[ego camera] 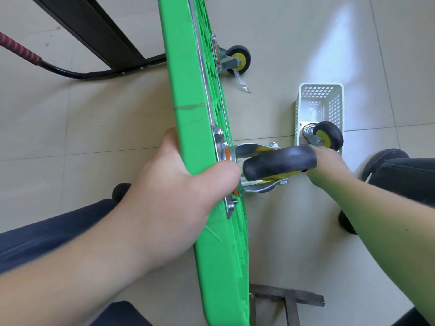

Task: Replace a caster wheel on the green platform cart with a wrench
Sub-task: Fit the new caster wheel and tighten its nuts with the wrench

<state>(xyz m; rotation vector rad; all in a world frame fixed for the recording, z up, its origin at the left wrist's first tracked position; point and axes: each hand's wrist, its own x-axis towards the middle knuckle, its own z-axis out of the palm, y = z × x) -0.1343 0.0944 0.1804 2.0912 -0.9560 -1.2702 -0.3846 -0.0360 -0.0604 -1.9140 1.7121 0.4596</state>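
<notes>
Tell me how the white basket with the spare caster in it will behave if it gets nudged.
The white basket looks like thin perforated plastic, so probably light and apt to slide on the glossy tile floor. The spare caster sits at its near end, so it may pivot unevenly, and the round wheel could roll inside.

Pale beige floor tiles [106, 118] with thin grout lines are covering the whole room. Daylight is reflecting as a bright glare patch [341, 43] at far right. A black metal frame [94, 27] is standing at far left. Dark tape strips [289, 296] are lying on the near floor.
</notes>
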